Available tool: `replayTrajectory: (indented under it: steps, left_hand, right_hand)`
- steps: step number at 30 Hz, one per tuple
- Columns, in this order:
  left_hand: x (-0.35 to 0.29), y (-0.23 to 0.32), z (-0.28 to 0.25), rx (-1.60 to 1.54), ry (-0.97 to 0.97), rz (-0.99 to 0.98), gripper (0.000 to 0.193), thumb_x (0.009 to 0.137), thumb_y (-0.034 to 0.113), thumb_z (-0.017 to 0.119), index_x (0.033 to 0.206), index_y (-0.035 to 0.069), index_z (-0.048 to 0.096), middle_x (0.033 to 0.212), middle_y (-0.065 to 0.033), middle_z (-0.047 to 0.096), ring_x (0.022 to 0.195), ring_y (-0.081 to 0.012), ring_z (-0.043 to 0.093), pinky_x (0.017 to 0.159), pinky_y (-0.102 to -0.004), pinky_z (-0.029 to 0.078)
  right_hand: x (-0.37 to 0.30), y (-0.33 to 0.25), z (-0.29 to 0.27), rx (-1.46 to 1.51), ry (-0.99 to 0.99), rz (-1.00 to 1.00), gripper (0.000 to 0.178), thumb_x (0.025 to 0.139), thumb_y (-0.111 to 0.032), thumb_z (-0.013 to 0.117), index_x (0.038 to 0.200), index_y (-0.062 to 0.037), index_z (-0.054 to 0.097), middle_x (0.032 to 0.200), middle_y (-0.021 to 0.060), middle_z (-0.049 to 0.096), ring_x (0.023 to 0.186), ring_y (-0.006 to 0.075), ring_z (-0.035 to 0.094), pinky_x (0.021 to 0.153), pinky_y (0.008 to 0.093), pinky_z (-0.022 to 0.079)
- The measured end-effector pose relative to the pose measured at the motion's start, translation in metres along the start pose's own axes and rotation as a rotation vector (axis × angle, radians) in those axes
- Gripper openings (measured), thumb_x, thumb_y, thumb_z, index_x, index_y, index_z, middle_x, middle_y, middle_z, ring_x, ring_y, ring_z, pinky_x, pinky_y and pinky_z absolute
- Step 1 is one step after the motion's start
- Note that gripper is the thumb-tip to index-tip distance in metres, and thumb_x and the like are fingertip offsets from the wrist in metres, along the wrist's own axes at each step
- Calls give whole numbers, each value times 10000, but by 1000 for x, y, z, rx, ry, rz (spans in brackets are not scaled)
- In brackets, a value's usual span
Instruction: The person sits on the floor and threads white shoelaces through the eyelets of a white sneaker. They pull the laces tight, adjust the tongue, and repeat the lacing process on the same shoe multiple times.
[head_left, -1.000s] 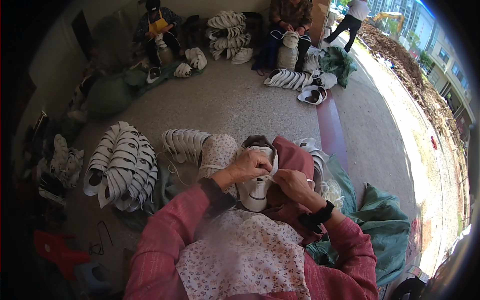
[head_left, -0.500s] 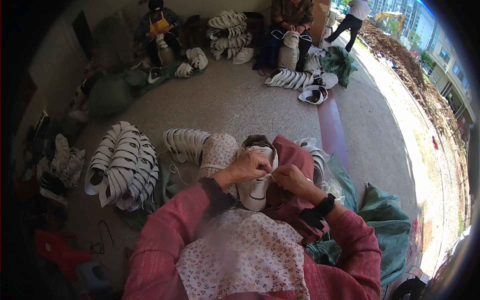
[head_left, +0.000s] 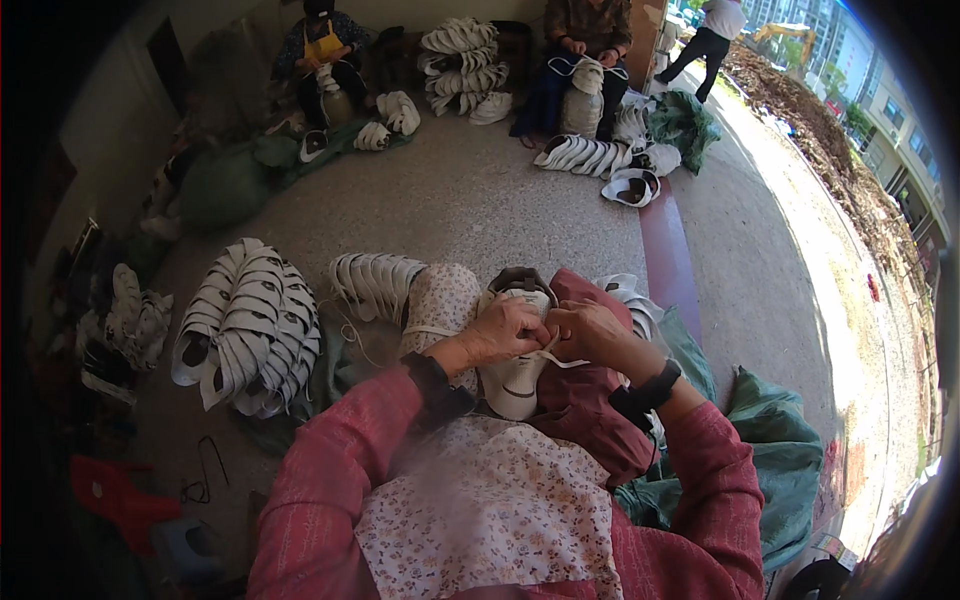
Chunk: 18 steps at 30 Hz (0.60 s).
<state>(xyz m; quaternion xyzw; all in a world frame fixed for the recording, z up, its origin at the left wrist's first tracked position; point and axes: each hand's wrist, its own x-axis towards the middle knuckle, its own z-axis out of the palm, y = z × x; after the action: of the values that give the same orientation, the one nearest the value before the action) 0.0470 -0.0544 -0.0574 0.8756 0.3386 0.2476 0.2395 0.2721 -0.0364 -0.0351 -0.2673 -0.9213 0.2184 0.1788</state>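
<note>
A white shoe upper (head_left: pixel 512 388) with a dark collar stands between my knees, its toe toward me. My left hand (head_left: pixel 503 328) rests over its lacing area, fingers pinched together at the lace holes. Close against it on the right, my right hand (head_left: pixel 592 332) is closed with bent fingers on a pale shoelace (head_left: pixel 556 360). Part of the lace hangs in a loop below the fingers. The fingertips and the holes under them are mostly hidden.
Stacked white shoe uppers (head_left: pixel 250 325) stand at my left, with another row (head_left: pixel 375 280) beside my left knee. A green sack (head_left: pixel 770 450) lies at my right, a red stool (head_left: pixel 115 495) at lower left. Two seated people handle uppers at the back; another person stands outside.
My right hand has come left and over toward the left hand, its wrist turned. A lace loop now shows below the fingers. My left hand stays nearly in place.
</note>
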Motion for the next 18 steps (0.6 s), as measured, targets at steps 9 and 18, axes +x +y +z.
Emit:
replayTrajectory:
  steps: [9,18]
  left_hand:
    - [3,-6,6,161,146,91,90,795,203,720,812,126,676,865,-13,594,930,-225,590,869,-361,414]
    - [-113,-90,-302,1187,828,-462,59,848,93,623,804,80,584,856,-120,553,823,-362,572,685,-482,459]
  right_hand:
    - [5,10,4,43,-25,-66,239,718,-153,771,805,-80,561,812,80,620,776,300,643,662,403,497]
    - [0,14,6,108,17,-89,119,894,-160,609,885,-50,564,876,136,616,851,368,625,730,456,487]
